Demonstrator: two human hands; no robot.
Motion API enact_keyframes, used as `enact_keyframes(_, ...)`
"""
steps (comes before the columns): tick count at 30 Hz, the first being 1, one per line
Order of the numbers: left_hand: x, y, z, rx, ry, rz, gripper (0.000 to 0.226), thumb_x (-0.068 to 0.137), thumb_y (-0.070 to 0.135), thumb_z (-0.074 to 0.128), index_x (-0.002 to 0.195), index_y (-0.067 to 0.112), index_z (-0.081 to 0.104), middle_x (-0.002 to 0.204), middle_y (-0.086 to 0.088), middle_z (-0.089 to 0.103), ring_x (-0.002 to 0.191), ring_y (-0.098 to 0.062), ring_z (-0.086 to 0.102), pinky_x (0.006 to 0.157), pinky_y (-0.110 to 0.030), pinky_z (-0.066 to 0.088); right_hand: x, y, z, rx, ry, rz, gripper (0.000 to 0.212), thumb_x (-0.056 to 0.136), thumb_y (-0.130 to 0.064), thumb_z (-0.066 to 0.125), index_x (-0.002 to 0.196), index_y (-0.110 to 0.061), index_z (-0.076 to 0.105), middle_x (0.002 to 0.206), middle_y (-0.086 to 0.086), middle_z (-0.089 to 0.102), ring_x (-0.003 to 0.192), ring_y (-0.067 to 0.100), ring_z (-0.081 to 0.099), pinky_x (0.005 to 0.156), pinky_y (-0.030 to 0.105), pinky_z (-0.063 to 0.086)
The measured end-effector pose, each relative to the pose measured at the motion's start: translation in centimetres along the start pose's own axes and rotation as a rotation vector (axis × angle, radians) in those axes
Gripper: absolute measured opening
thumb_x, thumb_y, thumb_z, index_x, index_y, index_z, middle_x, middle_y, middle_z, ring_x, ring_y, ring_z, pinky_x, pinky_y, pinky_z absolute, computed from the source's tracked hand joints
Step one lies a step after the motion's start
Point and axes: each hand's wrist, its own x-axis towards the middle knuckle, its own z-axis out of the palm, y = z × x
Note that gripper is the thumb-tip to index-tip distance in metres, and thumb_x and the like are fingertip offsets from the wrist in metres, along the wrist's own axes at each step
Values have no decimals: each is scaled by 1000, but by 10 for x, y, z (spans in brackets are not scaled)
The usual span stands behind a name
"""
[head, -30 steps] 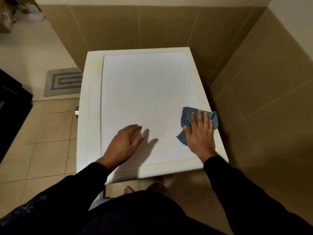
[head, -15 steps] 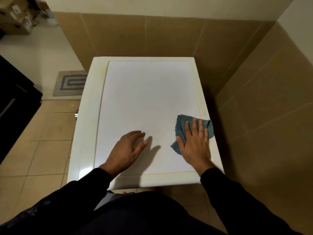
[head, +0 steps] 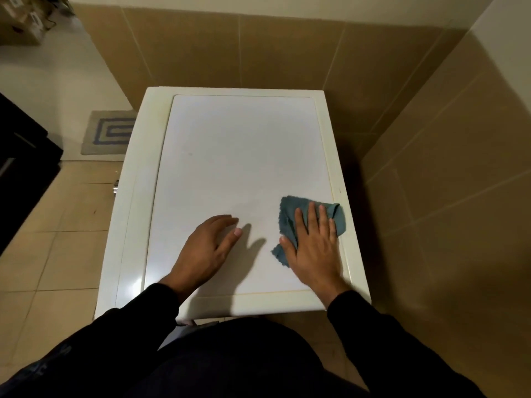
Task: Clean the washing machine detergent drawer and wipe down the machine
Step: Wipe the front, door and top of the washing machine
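Fingers straight on both hands: right hand (head: 313,248) presses one crumpled blue cloth (head: 290,214), 4 o'clock on smooth white machine top (head: 238,156); left hand (head: 205,249) empty, relaxed.

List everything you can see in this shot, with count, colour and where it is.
washing machine top: one, white, centre, in a tiled corner
cloth: one, blue-grey, near right part of the top, under the right hand
floor mat: one, grey with blue pattern, on the floor, left of the machine
cardboard box: one, brown, far top left
left hand: one, fingers relaxed, over the top
right hand: one, flat, pressing the cloth
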Motion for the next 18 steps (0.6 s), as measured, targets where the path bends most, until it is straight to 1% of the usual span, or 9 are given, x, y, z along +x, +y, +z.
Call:
enact_keyframes(2, 5, 1, -5, 0, 21, 18, 55, 90, 58, 43, 128, 23, 62, 136, 6, 57, 128, -12, 49, 107, -32, 39, -19, 10, 2, -7, -33, -124, 76, 97, -65, 17, 155, -16, 21, 163, 13, 13, 151, 31, 3, 120, 50, 11)
enact_keyframes(4, 8, -1, -13, 6, 55, 18, 52, 91, 55, 45, 127, 22, 62, 135, 5, 58, 127, -12, 50, 105, -32, 41, -23, 24, 2, -20, -38, -166, 79, 96, -68, 14, 155, -17, 24, 163, 10, 13, 151, 28, 2, 121, 48, 10)
enact_keyframes(6, 11, -8, -21, 7, 94, 1, 47, 93, 51, 48, 126, 21, 63, 135, 5, 58, 126, -12, 51, 103, -32, 42, -8, 24, 1, -21, -29, -74, 82, 94, -70, 16, 154, -16, 25, 163, 12, 13, 151, 30, 3, 120, 49, 11)
enact_keyframes(9, 17, -22, -27, 32, 125, -24, 44, 94, 49, 49, 125, 21, 63, 134, 3, 59, 125, -14, 52, 102, -32, 42, 25, -7, -1, -12, 7, 73, 80, 94, -66, 22, 152, -11, 28, 161, 16, 17, 149, 38, 8, 118, 55, 15)
enact_keyframes(11, 21, -31, -30, 73, 131, -15, 45, 95, 49, 48, 124, 19, 64, 133, 1, 60, 126, -16, 52, 102, -33, 42, 34, -30, -1, -1, 14, 81, 77, 95, -63, 23, 152, -13, 28, 161, 17, 18, 148, 40, 9, 117, 57, 16)
enact_keyframes(14, 31, -45, -40, 165, 173, 13, 49, 96, 51, 47, 122, 15, 66, 130, -4, 61, 124, -22, 53, 101, -34, 41, 21, -37, 1, -10, -13, -50, 70, 97, -62, 20, 154, -22, 21, 162, 14, 15, 149, 39, 7, 117, 56, 14)
enact_keyframes(16, 35, -56, -50, 222, 225, 27, 53, 94, 50, 44, 121, 11, 66, 130, -10, 61, 124, -27, 53, 102, -38, 41, 3, -21, 2, -9, -27, -146, 69, 97, -64, 17, 154, -26, 21, 163, 10, 14, 150, 35, 7, 118, 53, 14)
enact_keyframes(18, 38, -70, -61, 285, 265, 31, 55, 94, 49, 42, 121, 7, 66, 129, -14, 61, 124, -31, 52, 103, -42, 40, 3, -2, 1, -14, -42, -161, 72, 95, -67, 14, 154, -27, 23, 163, 7, 14, 150, 31, 6, 119, 52, 13)
